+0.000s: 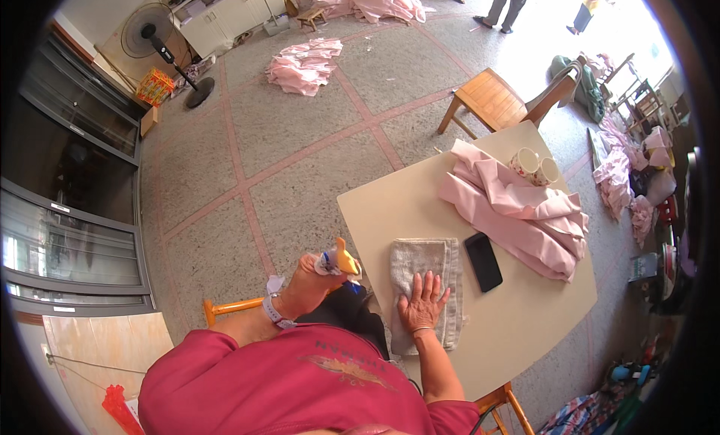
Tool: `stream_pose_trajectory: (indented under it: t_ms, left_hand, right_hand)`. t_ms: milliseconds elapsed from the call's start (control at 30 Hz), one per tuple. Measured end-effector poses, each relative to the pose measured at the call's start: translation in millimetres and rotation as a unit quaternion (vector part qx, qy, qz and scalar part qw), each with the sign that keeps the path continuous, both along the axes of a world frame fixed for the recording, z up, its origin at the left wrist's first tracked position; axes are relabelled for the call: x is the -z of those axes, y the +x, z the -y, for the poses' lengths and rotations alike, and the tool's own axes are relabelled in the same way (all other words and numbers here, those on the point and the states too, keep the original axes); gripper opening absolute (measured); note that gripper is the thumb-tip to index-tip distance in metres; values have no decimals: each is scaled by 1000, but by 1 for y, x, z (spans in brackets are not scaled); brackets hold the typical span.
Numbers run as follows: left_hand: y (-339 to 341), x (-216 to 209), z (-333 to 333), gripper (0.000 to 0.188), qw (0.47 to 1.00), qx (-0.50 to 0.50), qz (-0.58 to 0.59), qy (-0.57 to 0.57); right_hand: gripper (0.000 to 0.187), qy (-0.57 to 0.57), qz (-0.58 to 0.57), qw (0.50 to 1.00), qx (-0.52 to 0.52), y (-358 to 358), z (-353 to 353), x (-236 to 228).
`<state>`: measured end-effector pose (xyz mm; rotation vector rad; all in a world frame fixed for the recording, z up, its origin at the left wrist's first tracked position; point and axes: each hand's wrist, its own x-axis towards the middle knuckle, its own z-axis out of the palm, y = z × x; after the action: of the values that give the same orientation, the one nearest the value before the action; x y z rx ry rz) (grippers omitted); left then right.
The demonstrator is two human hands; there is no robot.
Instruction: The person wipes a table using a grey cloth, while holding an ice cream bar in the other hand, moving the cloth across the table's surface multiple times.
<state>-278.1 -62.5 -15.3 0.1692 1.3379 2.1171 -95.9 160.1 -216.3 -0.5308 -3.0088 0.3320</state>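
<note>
My left hand point(303, 286) is raised beside the table's left edge, its fingers closed around a small white and blue bottle with a yellow top point(343, 259). Much of the bottle is hidden by the hand, so I cannot tell its exact kind. A band circles that wrist. My right hand point(425, 306) lies flat, fingers spread, on a folded grey cloth point(421, 256) near the table's front. Just right of the cloth is a black phone point(483, 262), which neither hand touches.
Crumpled pink fabric point(517, 210) covers part of the pale table point(375, 202), with two patterned cups point(524, 162) behind it. Beyond stands a wooden chair point(491, 97). On the floor are a pink fabric heap point(304, 66) and a standing fan point(169, 54). People stand far back.
</note>
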Motion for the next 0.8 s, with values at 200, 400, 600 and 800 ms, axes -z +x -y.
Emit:
stream_pose_trajectory:
  t_ms: [200,400,600,800]
  left_hand:
    - [28,-3,2,19,997,-20,66,-37]
    - [17,-16,20,22,999,-39,14,-6]
    - [-9,-6,36,25,999,-46,-8,14]
    - [-69,-2,37,21,1000,16,-8,-3]
  right_hand:
    - [73,12,4,1000,-6,-6,-6,-1]
    - [73,17,-9,1000,-3,-6,-6,4]
    - [74,19,10,1000,8,-5,-2,9]
    - [77,18,16,998,66,-44,17,6]
